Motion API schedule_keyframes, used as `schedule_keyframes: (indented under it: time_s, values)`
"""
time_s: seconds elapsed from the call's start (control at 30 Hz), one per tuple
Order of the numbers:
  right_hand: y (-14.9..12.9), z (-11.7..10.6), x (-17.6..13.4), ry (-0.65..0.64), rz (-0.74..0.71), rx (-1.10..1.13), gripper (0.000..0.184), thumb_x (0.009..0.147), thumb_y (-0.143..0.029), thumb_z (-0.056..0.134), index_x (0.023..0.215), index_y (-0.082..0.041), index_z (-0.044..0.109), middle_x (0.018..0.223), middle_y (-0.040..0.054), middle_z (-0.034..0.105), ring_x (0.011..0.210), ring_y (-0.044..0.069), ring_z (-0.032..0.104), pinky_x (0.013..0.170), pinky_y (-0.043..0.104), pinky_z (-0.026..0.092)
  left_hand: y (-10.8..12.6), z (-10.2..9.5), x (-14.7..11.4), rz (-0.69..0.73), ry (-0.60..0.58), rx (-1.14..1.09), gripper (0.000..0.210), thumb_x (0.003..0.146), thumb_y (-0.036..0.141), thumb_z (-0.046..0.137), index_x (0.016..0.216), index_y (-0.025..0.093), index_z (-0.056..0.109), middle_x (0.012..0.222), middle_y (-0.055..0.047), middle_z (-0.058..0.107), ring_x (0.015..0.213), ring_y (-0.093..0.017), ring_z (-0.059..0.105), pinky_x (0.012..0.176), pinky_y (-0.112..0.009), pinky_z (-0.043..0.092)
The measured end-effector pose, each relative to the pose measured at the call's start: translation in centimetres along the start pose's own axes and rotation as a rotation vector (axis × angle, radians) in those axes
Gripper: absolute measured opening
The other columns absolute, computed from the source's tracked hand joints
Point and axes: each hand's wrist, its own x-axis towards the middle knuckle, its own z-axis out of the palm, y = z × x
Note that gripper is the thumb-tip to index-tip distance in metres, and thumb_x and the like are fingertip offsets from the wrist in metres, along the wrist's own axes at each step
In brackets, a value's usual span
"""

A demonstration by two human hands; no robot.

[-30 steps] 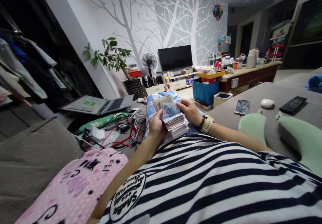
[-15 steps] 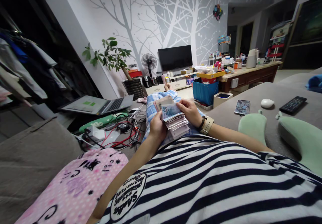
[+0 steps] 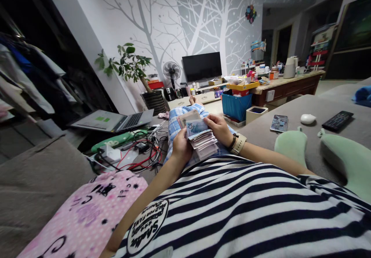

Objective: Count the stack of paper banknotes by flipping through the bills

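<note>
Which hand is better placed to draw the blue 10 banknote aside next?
Probably the right hand: its fingertips are at the upper right corner of the blue 10 banknote, while the left hand is busy holding the banknote stack by its left side.

Upper garment: navy-and-white striped fabric shirt (image 3: pixel 246 204). A white oval patch (image 3: pixel 147 228) with black lettering and stars sits on the shirt's left side; its wording appears too distorted to read reliably. Forward of the shirt: blue-and-white checked fabric legwear (image 3: pixel 175 115), a broad beige wristband (image 3: pixel 239 144) at the right wrist, and an adjoining dark bracelet (image 3: pixel 232 140).
</note>
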Motion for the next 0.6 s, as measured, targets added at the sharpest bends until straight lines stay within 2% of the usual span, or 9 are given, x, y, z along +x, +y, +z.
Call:
schedule_keyframes:
  time_s: [0.2,0.37,0.5,0.6]
  values:
    - [0.36,0.04,0.13,-0.013,-0.014,0.028,0.077,0.095,-0.095,0.089,0.074,-0.030,0.054,0.071,-0.0038,0.042,0.074,0.019,0.038,0.070,0.036,0.039,0.37,0.09,-0.02,-0.030,-0.032,-0.007,0.026,0.086,0.027,0.088,0.111,0.020,0.093,0.118,-0.014,0.099,0.140,-0.046,0.094,0.125,-0.054,0.076]
    - [0.67,0.01,0.28,-0.028,-0.001,0.046,0.083,0.095,-0.100,0.090,0.071,-0.030,0.050,0.066,-0.0038,0.043,0.070,0.018,0.038,0.067,0.036,0.037,0.40,0.41,-0.31,-0.014,-0.022,-0.033,0.024,0.091,0.024,0.088,0.114,0.025,0.095,0.119,-0.011,0.100,0.142,-0.045,0.093,0.124,-0.053,0.077]
    - [0.74,0.03,0.25,-0.071,-0.004,0.071,0.088,0.097,-0.111,0.079,0.071,-0.030,0.057,0.063,-0.0002,0.055,0.065,0.018,0.040,0.063,0.036,0.035,0.43,0.63,-0.48,-0.021,0.027,-0.060,0.031,0.098,0.025,0.085,0.126,0.021,0.097,0.122,-0.013,0.100,0.141,-0.045,0.094,0.120,-0.053,0.079]
    - [0.50,0.04,0.17,-0.080,-0.003,0.057,0.088,0.096,-0.112,0.076,0.071,-0.029,0.063,0.066,0.0032,0.064,0.066,0.018,0.043,0.065,0.037,0.036,0.46,0.74,-0.50,-0.020,0.062,-0.063,0.041,0.099,0.023,0.084,0.137,0.015,0.096,0.124,-0.014,0.100,0.137,-0.045,0.096,0.121,-0.054,0.079]
